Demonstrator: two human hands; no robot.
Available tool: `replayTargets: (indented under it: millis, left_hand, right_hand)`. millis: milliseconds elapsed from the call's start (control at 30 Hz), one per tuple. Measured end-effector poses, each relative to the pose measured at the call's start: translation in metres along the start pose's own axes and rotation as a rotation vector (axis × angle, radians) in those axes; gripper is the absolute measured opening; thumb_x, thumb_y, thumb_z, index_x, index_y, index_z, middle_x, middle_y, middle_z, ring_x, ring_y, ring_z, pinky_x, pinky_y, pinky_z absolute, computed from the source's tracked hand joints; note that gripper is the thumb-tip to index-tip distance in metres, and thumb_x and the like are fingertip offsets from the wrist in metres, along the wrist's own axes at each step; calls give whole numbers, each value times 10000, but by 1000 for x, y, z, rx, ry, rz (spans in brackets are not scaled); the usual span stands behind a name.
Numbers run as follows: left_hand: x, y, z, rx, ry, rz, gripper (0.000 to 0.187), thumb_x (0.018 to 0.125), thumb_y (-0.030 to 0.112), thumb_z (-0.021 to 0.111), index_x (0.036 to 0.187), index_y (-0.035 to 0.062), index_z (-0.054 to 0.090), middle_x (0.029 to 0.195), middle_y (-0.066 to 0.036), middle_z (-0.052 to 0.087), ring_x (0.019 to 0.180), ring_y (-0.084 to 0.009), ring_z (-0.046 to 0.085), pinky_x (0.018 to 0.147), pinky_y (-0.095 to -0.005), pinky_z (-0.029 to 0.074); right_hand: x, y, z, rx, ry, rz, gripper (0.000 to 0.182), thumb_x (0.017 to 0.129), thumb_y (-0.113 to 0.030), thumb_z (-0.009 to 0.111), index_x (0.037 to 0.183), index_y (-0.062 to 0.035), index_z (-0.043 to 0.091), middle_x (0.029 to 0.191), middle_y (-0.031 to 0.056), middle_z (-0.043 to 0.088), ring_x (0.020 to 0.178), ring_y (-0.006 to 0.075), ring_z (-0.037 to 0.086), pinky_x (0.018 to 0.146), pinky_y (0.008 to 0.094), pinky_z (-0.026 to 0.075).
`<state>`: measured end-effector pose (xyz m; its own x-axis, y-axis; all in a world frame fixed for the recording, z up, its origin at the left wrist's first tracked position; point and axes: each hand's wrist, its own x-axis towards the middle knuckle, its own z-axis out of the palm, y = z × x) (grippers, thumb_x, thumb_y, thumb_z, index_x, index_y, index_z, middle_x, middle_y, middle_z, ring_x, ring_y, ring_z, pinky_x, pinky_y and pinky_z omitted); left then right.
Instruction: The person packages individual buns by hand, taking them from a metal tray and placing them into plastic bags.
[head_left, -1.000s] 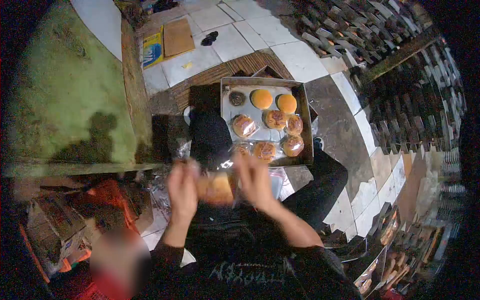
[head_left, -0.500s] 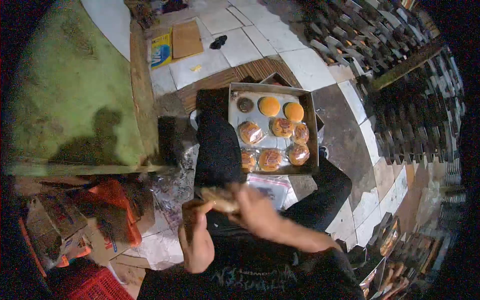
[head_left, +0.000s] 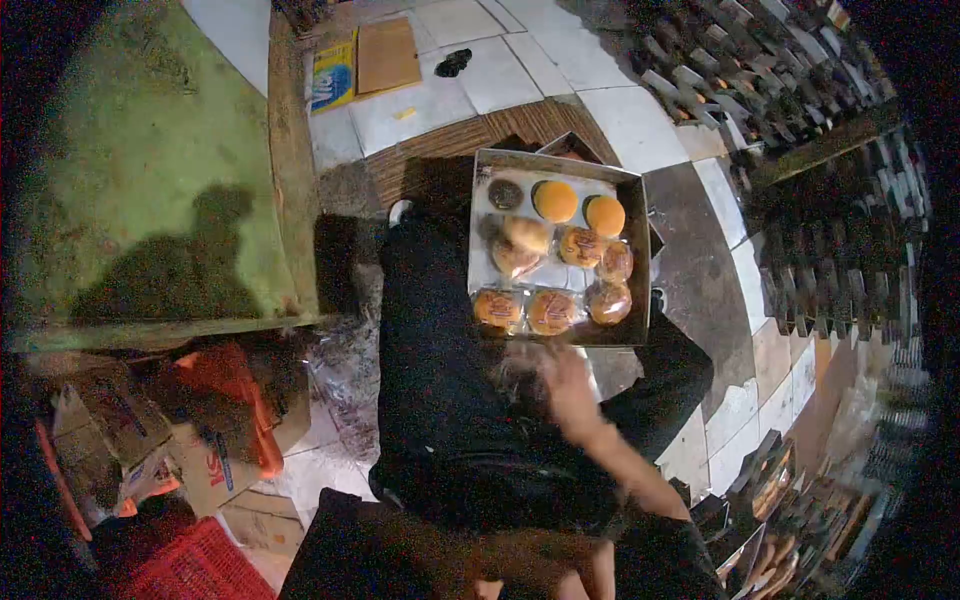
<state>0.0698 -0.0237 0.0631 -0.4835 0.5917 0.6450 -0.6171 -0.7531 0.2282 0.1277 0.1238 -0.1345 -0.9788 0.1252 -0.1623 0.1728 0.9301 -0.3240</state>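
**Right hand near tray of buns, seated on floor**

Right hand (head_left: 568, 388) blurred, stretched forward just short of the near edge of the metal tray (head_left: 640, 260); grip state: cannot tell, fingers smeared by motion. Left hand: only a sliver at the bottom edge of the view, near (head_left: 590, 575), grip unreadable.

Tray resting on the tiled floor (head_left: 500, 75) beyond the black-clad legs. Inside: two bare orange buns (head_left: 555, 201) at the far end, a dark round piece (head_left: 505, 193) beside them at the far left corner, wrapped buns (head_left: 552, 312) in clear film filling the middle and near rows. One unwrapped-looking bun (head_left: 527, 234) lying on the left of the middle row, touching a wrapped one.

Left of the legs: crumpled plastic, cardboard boxes (head_left: 205, 470), a red crate (head_left: 190, 570). Far off on the tiles: a blue and yellow packet (head_left: 333, 78)
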Motion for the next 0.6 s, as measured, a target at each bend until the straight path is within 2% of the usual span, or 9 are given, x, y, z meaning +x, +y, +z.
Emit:
replayTargets:
  millis: [33,67,200,300,367,467,533,567,600]
  left_hand:
    - [0,-2,3,-3,3,-12,465,852,422,475,1010,-6,563,899,-112,520,772,-199,521,668,-299,427]
    - [0,-3,7,-146,45,-85,447,849,401,491,1008,-10,561,900,-115,521,772,-201,521,676,-300,433]
    - [5,-20,14,-285,-23,-182,382,843,332,530,988,-20,555,910,-122,517,779,-197,521,697,-301,448]
    - [14,-24,8,-287,-148,-185,343,854,304,518,976,-14,552,938,-127,505,797,-199,524,711,-307,452]
    - [19,-19,16,-277,-134,-225,327,863,296,501,979,-6,551,958,-126,497,814,-206,524,714,-308,450]
    - [-1,-35,20,-245,-166,-249,344,863,325,491,996,12,546,985,-116,489,844,-221,517,726,-310,449]
    - [-8,-39,15,-222,-235,-250,377,853,362,497,1010,22,542,991,-107,488,857,-229,511,734,-310,448]
    - [-7,-31,12,-12,-120,-408,350,867,332,485,1026,26,545,949,-89,511,861,-210,511,754,-306,422]
    - [-9,-24,6,207,-2,-557,324,882,302,474,1043,30,548,907,-71,535,866,-192,511,773,-302,396]
  right_hand:
    - [-15,-8,20,-279,-63,-96,629,762,-72,434,1352,-116,219,1369,143,249,1275,350,187,1021,497,173]
    - [-18,-6,27,-276,-72,-83,676,748,-106,455,1367,-126,183,1412,110,161,1293,350,140,1030,506,140]
    - [-36,1,44,-133,-45,-177,583,739,-130,461,1307,-108,333,1374,91,254,1303,337,116,1040,506,112]
    - [-41,1,52,-35,-115,-306,506,752,-146,456,1256,-114,416,1357,99,282,1301,327,125,1038,520,106]
    - [-37,1,59,-191,-29,-344,469,764,-165,460,1229,-113,451,1346,94,295,1298,312,146,1042,515,103]
    - [-38,0,53,-160,101,-119,462,742,-175,472,1198,-100,487,1344,84,300,1294,307,158,1049,500,103]
    - [-42,-4,39,-196,-165,-305,429,766,-189,470,1186,-102,497,1349,80,288,1299,321,116,1049,506,94]
    - [-43,-5,35,-214,-302,-398,413,778,-196,469,1180,-104,503,1352,77,282,1302,328,95,1048,509,90]
    - [-44,0,37,-221,-60,-481,325,804,-205,470,1102,-104,550,1261,86,402,1241,301,282,1023,458,213]
